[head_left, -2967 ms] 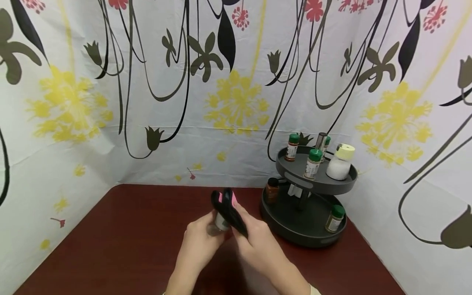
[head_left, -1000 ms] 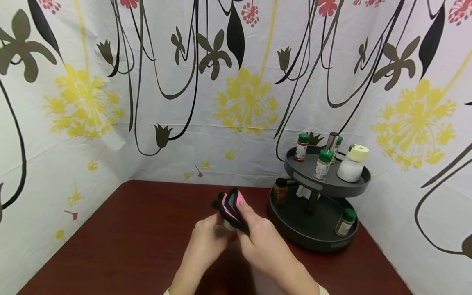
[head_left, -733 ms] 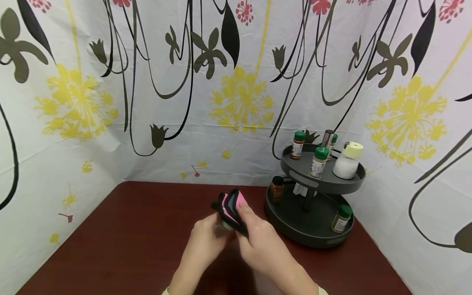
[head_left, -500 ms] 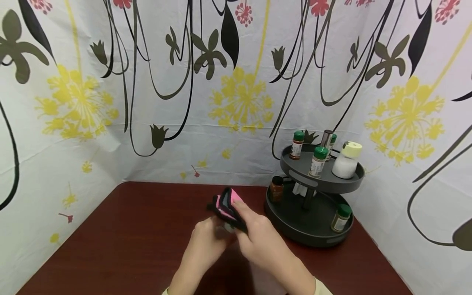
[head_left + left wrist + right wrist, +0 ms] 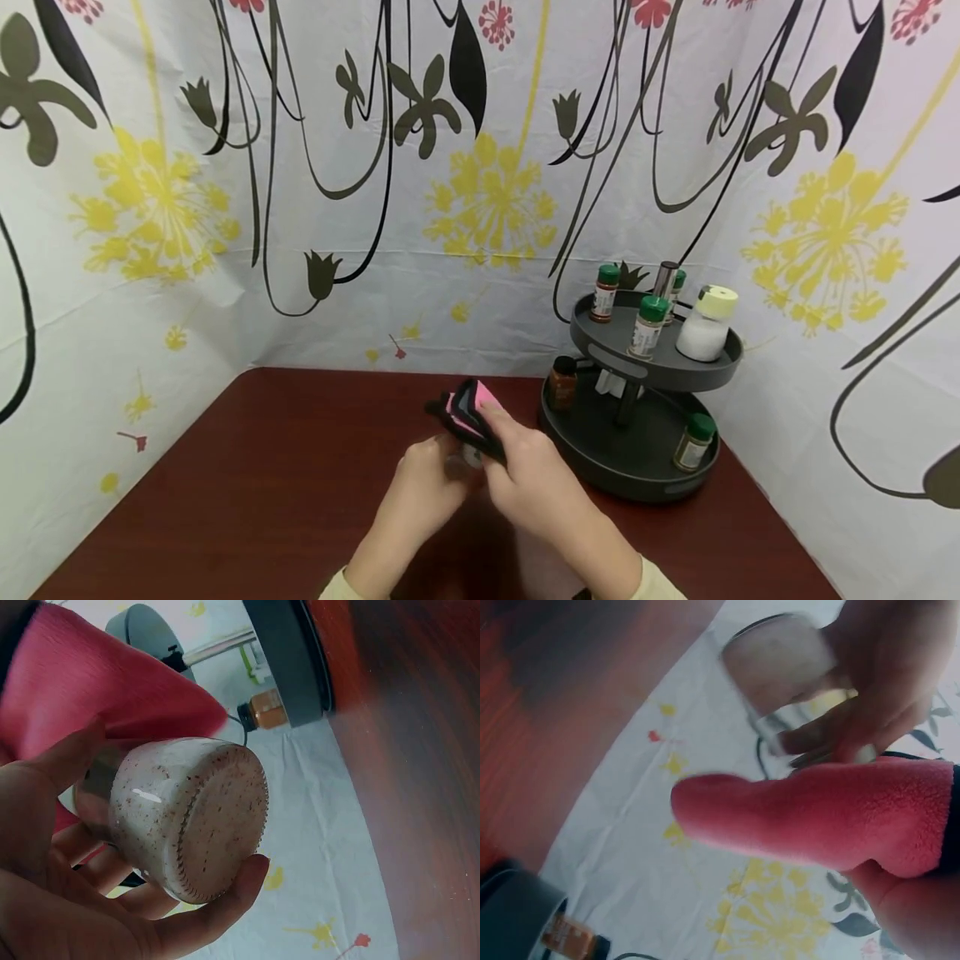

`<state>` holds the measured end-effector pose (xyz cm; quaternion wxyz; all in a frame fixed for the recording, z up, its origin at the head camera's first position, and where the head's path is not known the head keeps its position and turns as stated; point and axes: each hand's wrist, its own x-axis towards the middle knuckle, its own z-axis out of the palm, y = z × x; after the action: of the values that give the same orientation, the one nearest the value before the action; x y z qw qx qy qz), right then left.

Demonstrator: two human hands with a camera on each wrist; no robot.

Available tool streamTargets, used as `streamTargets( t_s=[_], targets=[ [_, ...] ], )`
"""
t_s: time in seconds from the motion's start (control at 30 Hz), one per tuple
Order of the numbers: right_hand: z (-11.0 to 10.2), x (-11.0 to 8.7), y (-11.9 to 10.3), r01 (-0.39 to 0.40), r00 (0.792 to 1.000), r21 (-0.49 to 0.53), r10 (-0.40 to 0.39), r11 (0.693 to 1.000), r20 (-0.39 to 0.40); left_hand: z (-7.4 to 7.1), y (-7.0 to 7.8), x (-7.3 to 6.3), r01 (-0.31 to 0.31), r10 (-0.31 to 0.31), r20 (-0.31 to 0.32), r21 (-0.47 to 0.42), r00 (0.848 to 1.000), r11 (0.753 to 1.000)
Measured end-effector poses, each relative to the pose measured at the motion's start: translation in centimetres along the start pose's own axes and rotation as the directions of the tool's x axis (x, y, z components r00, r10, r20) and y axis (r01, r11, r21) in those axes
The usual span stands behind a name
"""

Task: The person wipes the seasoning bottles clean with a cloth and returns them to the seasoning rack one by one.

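In the head view, both hands are together above the table. My left hand [image 5: 423, 487] grips a small glass jar whose contents look whitish with dark specks. The jar [image 5: 217, 817] is tilted, its ridged base facing the left wrist camera, with fingers and thumb around its side. My right hand [image 5: 536, 479] holds a folded pink cloth with black edging [image 5: 491, 395], the thumb and fingers pinching its folds. In the left wrist view the pink cloth [image 5: 112, 682] overlaps the jar's far end, hiding it. In the right wrist view the cloth hangs beside the jar [image 5: 780, 664].
A dark two-tier round rack [image 5: 600, 479] stands at the table's right. Its upper tier carries several bottles, including a green-capped bottle [image 5: 647, 329] and a white jar with a yellow lid [image 5: 705, 329]. Below are a brown bottle [image 5: 562, 387] and another green-capped bottle [image 5: 693, 443]. A patterned curtain [image 5: 360, 333] hangs behind.
Since three seconds ago the cloth has spread, showing more pink and grey, and covers more of the jar. Over the last second the cloth shifts slightly left, then back right; both hands keep their holds.
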<state>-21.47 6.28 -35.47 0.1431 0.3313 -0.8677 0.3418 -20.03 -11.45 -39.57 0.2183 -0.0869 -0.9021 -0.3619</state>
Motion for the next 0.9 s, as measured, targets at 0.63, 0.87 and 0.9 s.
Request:
streamTargets(
  t_s=[0.63, 0.87, 0.9],
  targets=[
    [-0.5, 1.3, 0.9, -0.051, 0.997, 0.039, 0.049, 0.998, 0.058, -0.3, 0.1, 0.6, 0.032, -0.029, 0.045, -0.067, 0.999, 0.997],
    [0.1, 0.2, 1.8, -0.016, 0.998, 0.048, 0.013, 0.999, 0.059, 0.3, -0.8, 1.0, 0.024, -0.024, 0.003, -0.025, 1.0, 0.999],
    [0.1, 0.2, 1.7, 0.009, 0.999, 0.039, -0.011, 0.999, 0.043, 0.4, -0.8, 1.2, 0.013, -0.013, -0.002, -0.006, 1.0, 1.0]
  ],
)
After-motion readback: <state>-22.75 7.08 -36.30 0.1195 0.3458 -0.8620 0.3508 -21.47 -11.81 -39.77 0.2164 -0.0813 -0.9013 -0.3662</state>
